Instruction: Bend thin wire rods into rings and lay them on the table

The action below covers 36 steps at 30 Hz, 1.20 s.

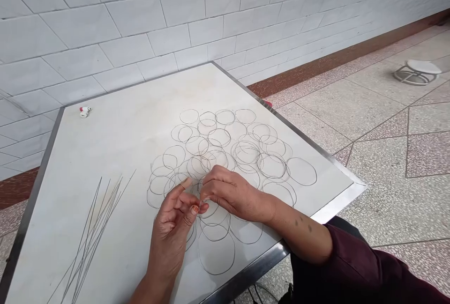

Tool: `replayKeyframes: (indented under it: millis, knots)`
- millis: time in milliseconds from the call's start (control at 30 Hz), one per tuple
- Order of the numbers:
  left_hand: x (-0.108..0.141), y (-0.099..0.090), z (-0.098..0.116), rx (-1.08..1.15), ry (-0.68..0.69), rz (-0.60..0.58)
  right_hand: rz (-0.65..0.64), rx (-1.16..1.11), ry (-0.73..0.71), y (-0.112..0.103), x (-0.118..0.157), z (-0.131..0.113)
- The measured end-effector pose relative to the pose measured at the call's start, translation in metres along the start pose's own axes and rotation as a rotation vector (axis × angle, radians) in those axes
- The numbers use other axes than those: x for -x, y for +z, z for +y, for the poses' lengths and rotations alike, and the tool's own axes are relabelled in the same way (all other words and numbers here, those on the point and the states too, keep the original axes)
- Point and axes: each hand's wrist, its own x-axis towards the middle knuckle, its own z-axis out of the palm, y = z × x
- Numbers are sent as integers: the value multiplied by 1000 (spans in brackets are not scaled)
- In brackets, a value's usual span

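Note:
Many thin wire rings lie overlapping across the middle and right of a white table. My left hand is palm up over the near rings, its thumb and fingers curled together around a thin wire. Beside it, touching at the fingertips, my right hand pinches the same wire from above. The part of the wire between my fingers is mostly hidden. A loose bunch of straight wires lies on the table to the left of my hands.
A small red and white object sits near the table's far left corner. A tiled wall runs behind the table. A low round stool stands on the floor at the right. The table has a metal edge.

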Motion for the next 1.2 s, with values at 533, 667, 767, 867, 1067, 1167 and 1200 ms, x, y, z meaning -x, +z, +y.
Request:
replayKeyframes:
  millis: [533, 667, 767, 867, 1067, 1167, 1200]
  knots:
    - [1, 0, 2, 45, -75, -57, 28, 86, 18, 1, -2, -2]
    - [0, -1, 2, 111, -123, -116, -2, 34, -50, 4, -2, 1]
    - [-2, -4, -1, 161, -194, -161, -16, -48, -58, 5, -2, 3]
    - [-4, -7, -4, 225, -273, -202, -45, -153, -6, 4, -1, 4]
    - [-5, -8, -6, 280, -265, -219, -80, -264, 86, -3, 0, 4]
    - [-4, -7, -4, 251, -268, -239, -103, -255, 92, -3, 0, 4]
    - [-3, -7, -3, 241, -267, -244, -110, -246, 99, -3, 0, 4]
